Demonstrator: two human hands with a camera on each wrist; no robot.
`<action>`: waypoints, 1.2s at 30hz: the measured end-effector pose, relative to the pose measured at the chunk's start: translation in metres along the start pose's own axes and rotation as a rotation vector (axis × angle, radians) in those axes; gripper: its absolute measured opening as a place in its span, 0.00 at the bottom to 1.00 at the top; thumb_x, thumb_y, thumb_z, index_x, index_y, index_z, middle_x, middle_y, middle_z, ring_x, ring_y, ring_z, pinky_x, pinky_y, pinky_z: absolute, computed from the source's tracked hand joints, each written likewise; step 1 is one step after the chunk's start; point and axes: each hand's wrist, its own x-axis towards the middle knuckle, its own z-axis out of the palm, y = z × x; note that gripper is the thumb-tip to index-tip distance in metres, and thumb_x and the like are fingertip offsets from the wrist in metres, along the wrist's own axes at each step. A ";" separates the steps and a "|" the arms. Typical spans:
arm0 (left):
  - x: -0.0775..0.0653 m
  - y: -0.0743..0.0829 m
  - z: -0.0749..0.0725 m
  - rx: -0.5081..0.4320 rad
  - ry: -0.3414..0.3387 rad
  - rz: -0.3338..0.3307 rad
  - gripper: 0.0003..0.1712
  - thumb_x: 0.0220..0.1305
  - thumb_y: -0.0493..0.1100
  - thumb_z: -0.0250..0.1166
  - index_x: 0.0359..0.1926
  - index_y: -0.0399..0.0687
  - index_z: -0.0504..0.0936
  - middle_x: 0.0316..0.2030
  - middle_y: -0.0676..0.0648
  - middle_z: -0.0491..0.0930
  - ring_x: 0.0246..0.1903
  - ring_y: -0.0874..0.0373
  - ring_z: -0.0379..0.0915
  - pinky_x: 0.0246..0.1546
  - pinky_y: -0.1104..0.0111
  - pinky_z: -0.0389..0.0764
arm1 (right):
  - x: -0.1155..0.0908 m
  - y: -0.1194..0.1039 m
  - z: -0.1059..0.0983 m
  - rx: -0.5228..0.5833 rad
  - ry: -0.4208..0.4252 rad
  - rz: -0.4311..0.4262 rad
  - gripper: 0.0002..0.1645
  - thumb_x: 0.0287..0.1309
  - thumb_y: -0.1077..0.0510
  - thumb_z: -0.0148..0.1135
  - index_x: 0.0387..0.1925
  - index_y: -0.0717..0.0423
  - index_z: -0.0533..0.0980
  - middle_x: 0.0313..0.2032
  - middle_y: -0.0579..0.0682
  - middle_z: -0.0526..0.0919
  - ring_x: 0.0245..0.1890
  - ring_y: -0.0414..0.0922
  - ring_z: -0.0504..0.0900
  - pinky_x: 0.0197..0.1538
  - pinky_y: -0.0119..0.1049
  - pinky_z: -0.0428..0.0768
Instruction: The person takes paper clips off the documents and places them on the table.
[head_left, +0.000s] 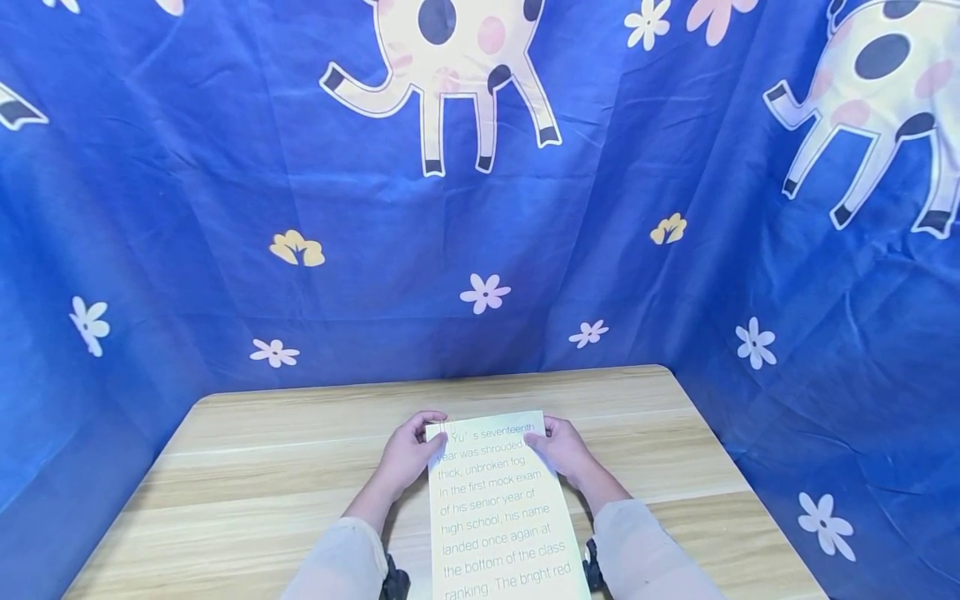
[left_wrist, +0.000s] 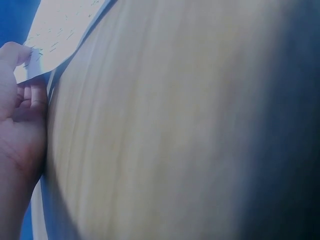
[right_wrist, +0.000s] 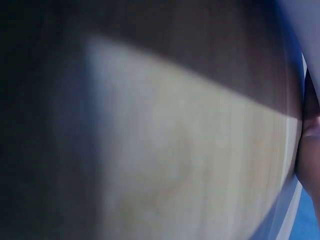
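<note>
A sheet of paper point(head_left: 495, 508) printed with large lines of English text stands upright to the reader in the head view, its lower part running out of frame. My left hand point(head_left: 408, 450) pinches its upper left corner, thumb on the printed face and fingers behind. At that corner a thin looped thing like a paper clip point(head_left: 451, 426) shows beside the thumb. My right hand point(head_left: 566, 450) grips the upper right edge, thumb in front, other fingers mostly hidden behind the sheet. The left wrist view shows the left thumb point(left_wrist: 19, 52) over the paper's corner point(left_wrist: 45, 62).
Under the hands lies a light wood-grain table point(head_left: 285, 475) with rounded far corners. Blue cloth point(head_left: 375, 250) printed with cows and flowers hangs behind it and at both sides. Dark wrist straps point(head_left: 395, 578) show at the sleeves.
</note>
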 end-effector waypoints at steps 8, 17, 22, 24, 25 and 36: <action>0.001 -0.001 0.001 -0.001 0.021 0.005 0.21 0.70 0.43 0.73 0.62 0.58 0.85 0.36 0.52 0.72 0.39 0.57 0.69 0.41 0.69 0.74 | 0.000 0.001 0.000 -0.015 -0.004 -0.005 0.18 0.73 0.60 0.66 0.60 0.63 0.82 0.45 0.58 0.93 0.33 0.44 0.91 0.42 0.37 0.91; 0.003 -0.002 0.002 -0.021 0.032 0.007 0.21 0.71 0.42 0.72 0.62 0.57 0.85 0.39 0.52 0.74 0.39 0.58 0.69 0.40 0.72 0.75 | -0.001 -0.002 0.000 -0.034 -0.010 0.002 0.17 0.74 0.61 0.65 0.60 0.63 0.82 0.44 0.56 0.93 0.33 0.43 0.90 0.41 0.35 0.90; 0.003 -0.003 0.003 -0.043 0.036 0.007 0.21 0.70 0.40 0.72 0.62 0.55 0.85 0.38 0.52 0.75 0.37 0.60 0.70 0.36 0.73 0.75 | -0.001 -0.001 0.000 -0.042 -0.015 -0.003 0.17 0.75 0.61 0.64 0.60 0.63 0.82 0.45 0.56 0.93 0.33 0.43 0.90 0.41 0.35 0.90; 0.003 -0.003 0.004 -0.049 0.041 0.009 0.21 0.70 0.40 0.72 0.62 0.55 0.85 0.38 0.52 0.76 0.36 0.60 0.70 0.36 0.73 0.76 | -0.002 -0.001 0.000 -0.047 -0.015 -0.002 0.16 0.75 0.61 0.64 0.59 0.63 0.82 0.45 0.56 0.93 0.33 0.43 0.89 0.41 0.35 0.89; 0.003 -0.004 0.004 -0.050 0.044 0.010 0.21 0.69 0.40 0.73 0.62 0.55 0.85 0.37 0.52 0.76 0.36 0.60 0.70 0.36 0.73 0.76 | -0.002 -0.001 0.001 -0.048 -0.015 -0.001 0.16 0.75 0.61 0.64 0.59 0.62 0.82 0.45 0.56 0.93 0.33 0.43 0.89 0.41 0.35 0.89; 0.005 -0.007 0.003 -0.192 0.069 -0.015 0.23 0.70 0.36 0.71 0.64 0.49 0.83 0.42 0.49 0.83 0.38 0.61 0.76 0.36 0.76 0.82 | -0.002 0.000 -0.001 -0.042 -0.012 0.006 0.16 0.75 0.61 0.64 0.59 0.61 0.82 0.45 0.55 0.93 0.33 0.43 0.89 0.41 0.36 0.89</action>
